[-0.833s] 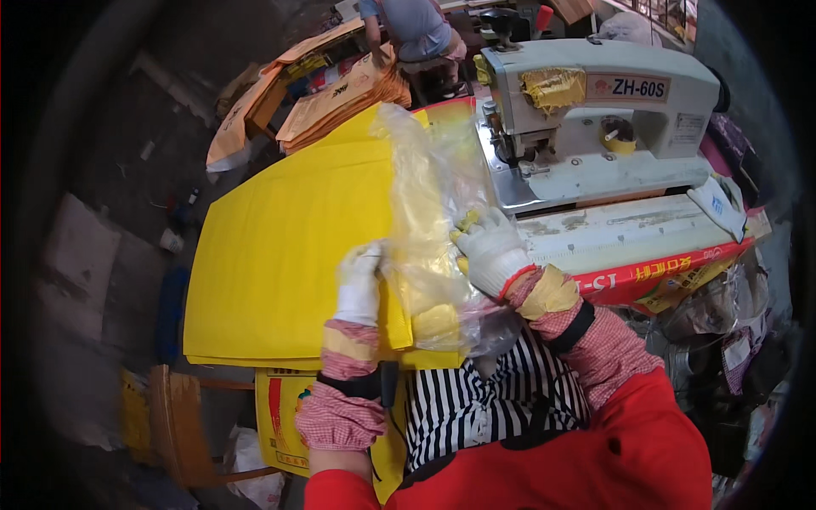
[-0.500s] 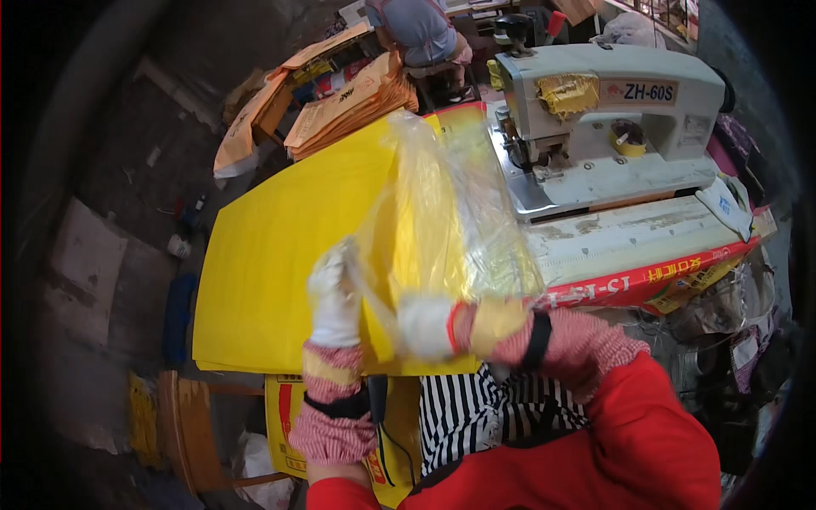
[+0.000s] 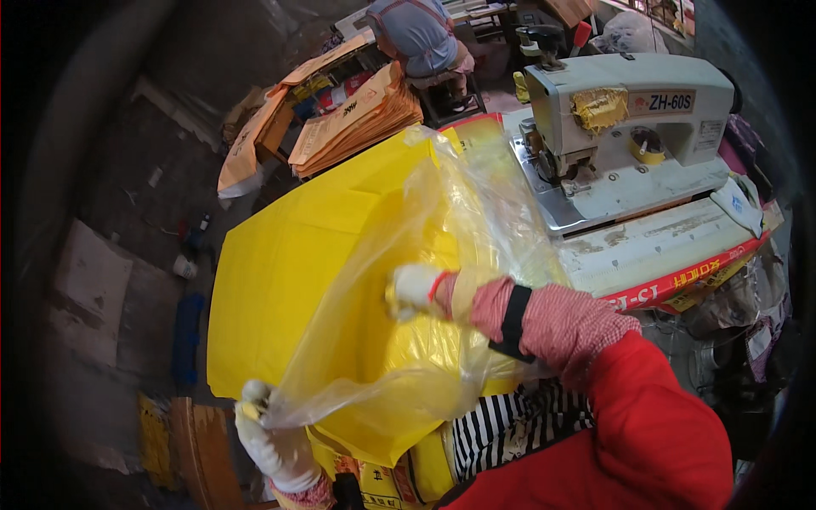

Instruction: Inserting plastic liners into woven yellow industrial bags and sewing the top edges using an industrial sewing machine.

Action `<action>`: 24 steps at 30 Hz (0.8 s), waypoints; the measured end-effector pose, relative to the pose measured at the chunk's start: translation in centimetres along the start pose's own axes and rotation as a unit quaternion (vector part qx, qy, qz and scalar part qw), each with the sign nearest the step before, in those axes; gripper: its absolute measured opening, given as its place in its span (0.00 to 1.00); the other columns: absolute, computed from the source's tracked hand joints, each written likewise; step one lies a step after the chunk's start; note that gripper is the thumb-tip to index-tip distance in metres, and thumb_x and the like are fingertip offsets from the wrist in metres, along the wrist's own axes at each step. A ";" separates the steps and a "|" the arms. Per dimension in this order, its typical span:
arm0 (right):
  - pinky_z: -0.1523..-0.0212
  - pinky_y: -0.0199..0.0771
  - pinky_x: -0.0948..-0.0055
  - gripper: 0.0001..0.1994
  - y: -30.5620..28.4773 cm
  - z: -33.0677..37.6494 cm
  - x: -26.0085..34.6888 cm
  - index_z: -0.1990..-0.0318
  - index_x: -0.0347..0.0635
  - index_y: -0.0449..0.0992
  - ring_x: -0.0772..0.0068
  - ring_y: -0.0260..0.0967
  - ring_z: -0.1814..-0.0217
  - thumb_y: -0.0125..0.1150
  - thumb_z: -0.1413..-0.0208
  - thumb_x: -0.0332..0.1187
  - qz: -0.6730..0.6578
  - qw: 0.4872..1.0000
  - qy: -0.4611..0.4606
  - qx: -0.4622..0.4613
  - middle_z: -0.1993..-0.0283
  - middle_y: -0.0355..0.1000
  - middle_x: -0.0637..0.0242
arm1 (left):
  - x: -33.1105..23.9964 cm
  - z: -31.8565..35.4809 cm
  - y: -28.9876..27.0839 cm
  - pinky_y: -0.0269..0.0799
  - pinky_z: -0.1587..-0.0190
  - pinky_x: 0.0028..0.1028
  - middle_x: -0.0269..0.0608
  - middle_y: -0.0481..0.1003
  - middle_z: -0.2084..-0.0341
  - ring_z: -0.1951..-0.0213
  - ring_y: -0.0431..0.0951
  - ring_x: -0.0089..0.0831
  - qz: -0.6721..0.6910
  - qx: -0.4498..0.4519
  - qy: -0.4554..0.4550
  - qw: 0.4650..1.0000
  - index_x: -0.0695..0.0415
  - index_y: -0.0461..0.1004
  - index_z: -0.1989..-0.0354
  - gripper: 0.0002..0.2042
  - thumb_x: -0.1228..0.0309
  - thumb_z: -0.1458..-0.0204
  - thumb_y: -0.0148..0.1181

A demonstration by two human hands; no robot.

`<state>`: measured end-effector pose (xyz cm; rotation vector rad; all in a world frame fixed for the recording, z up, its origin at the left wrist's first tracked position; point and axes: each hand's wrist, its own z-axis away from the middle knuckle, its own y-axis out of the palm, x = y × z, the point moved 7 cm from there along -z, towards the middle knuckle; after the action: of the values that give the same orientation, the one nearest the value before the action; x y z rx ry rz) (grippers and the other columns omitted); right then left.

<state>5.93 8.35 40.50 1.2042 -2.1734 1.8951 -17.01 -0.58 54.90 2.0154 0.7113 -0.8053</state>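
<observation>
A stack of flat yellow sheets (image 3: 289, 280), perhaps woven sacks, covers the table in front of me. Over its right part spreads a clear plastic film (image 3: 340, 314), loose and wrinkled. At the lower left my left hand (image 3: 270, 438), in a white glove, is closed on the film's corner and stretches it out. My right hand (image 3: 415, 287), also gloved, is over the middle of the film and yellow sheets; its fingertips are blurred, and whether it grips anything cannot be made out. Beneath the film, the near edge of the yellow material bends down toward my lap.
An industrial sewing machine (image 3: 629, 127) stands at the right on its bed, with a roll of tape (image 3: 648, 146) on it. A cloth (image 3: 738, 204) lies at the bed's right end. Orange-brown sacks (image 3: 353, 119) are piled beyond the table, where another person (image 3: 412, 38) sits. A wooden chair (image 3: 204, 450) is at lower left.
My left hand has moved down and left, drawing the film's edge out wide over the yellow sheets. My right hand has moved slightly up. The whole view has shifted a little.
</observation>
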 end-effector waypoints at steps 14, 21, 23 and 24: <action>0.46 0.57 0.73 0.23 -5.5 5.8 -5.8 0.47 0.43 0.62 0.66 0.58 0.44 0.51 0.48 0.44 -0.487 0.661 0.300 -0.486 0.47 0.64 0.62 | 11.7 -4.5 12.4 0.66 0.56 0.26 0.41 0.72 0.61 0.59 0.72 0.31 -0.449 0.478 -0.191 0.730 0.61 0.67 0.57 0.17 0.74 0.57 0.59; 0.43 0.55 0.68 0.22 -4.5 5.2 -3.2 0.46 0.43 0.61 0.62 0.58 0.44 0.51 0.49 0.39 -0.513 0.729 0.065 -0.448 0.49 0.65 0.54 | 21.2 -11.7 20.4 0.60 0.49 0.34 0.48 0.61 0.49 0.50 0.63 0.44 -0.743 0.458 0.224 0.434 0.59 0.64 0.54 0.38 0.55 0.77 0.70; 0.44 0.55 0.68 0.21 -4.5 5.2 -2.8 0.48 0.43 0.62 0.61 0.58 0.45 0.50 0.49 0.39 -0.463 0.773 0.069 -0.428 0.49 0.65 0.55 | 22.0 -10.3 20.7 0.60 0.49 0.34 0.48 0.60 0.49 0.50 0.63 0.45 -0.736 0.471 0.218 0.435 0.58 0.64 0.53 0.40 0.53 0.79 0.70; 0.44 0.55 0.68 0.21 -4.5 5.5 -2.6 0.48 0.44 0.63 0.61 0.59 0.45 0.50 0.49 0.40 -0.435 0.794 0.075 -0.419 0.49 0.65 0.55 | 22.5 -9.1 21.1 0.60 0.49 0.34 0.48 0.60 0.48 0.50 0.63 0.45 -0.723 0.485 0.215 0.443 0.57 0.63 0.52 0.43 0.52 0.82 0.70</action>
<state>12.73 5.15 41.52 1.3631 -1.5528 0.5247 14.97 0.96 52.33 2.0311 3.0838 -1.9672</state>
